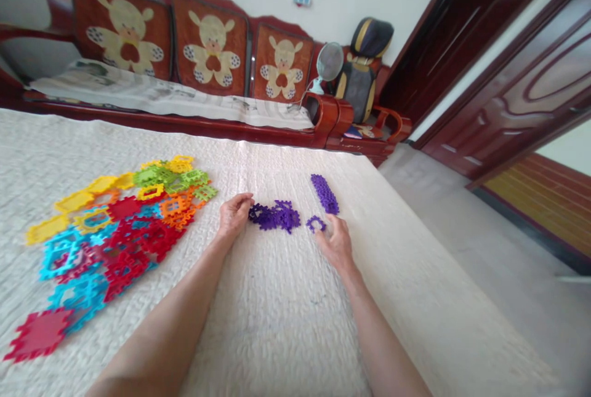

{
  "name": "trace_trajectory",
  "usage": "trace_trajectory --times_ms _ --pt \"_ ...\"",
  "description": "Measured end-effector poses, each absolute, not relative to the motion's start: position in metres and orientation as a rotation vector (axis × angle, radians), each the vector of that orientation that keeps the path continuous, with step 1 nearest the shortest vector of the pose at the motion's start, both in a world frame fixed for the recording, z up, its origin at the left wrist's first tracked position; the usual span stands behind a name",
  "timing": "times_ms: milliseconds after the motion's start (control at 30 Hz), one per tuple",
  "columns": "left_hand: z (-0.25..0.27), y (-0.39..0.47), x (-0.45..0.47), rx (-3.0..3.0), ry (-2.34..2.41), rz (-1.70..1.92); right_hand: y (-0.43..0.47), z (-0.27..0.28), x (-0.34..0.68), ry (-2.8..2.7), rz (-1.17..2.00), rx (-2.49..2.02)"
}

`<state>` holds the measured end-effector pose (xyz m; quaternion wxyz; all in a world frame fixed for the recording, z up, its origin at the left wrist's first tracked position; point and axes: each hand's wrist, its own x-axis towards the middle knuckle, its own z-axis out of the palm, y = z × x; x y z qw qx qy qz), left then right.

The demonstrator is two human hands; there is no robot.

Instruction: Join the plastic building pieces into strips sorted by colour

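My right hand point(337, 242) has its thumb and fingers around the edge of a purple interlocking plastic piece point(316, 223) with an open centre. Just beyond it is a neat purple row of the same sort of pieces point(324, 194), closely stacked. My left hand point(234, 213) rests by the left end of a loose purple pile point(276, 216), with its fingers curled together. Whatever may be between those fingers is too small to make out. The purple pile lies between my two hands on the white quilted cover point(277, 304).
To the left spreads a large heap of red, blue, yellow, orange and green interlocking pieces point(133, 231). Past the cover's far edge stand a wooden sofa point(330, 117) with bear cushions and a small fan point(329, 61). Floor point(466, 218) shows beyond the right edge.
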<state>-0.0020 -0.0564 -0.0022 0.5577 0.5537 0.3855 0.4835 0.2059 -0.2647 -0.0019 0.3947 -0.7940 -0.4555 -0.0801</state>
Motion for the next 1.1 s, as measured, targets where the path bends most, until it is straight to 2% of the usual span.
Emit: trace_trajectory --times_ms 333,667,1100 --pt "-0.006 -0.053 0.0 1.319 0.914 1.13 -0.256 0.003 0.203 -1.399 -0.136 -2.146" --pt "-0.01 -0.052 -0.001 1.361 0.922 1.125 -0.247 -0.007 0.237 -0.997 -0.41 -1.946" --pt "-0.005 -0.057 -0.005 1.426 0.925 1.109 -0.237 -0.017 0.253 -0.926 -0.419 -1.989"
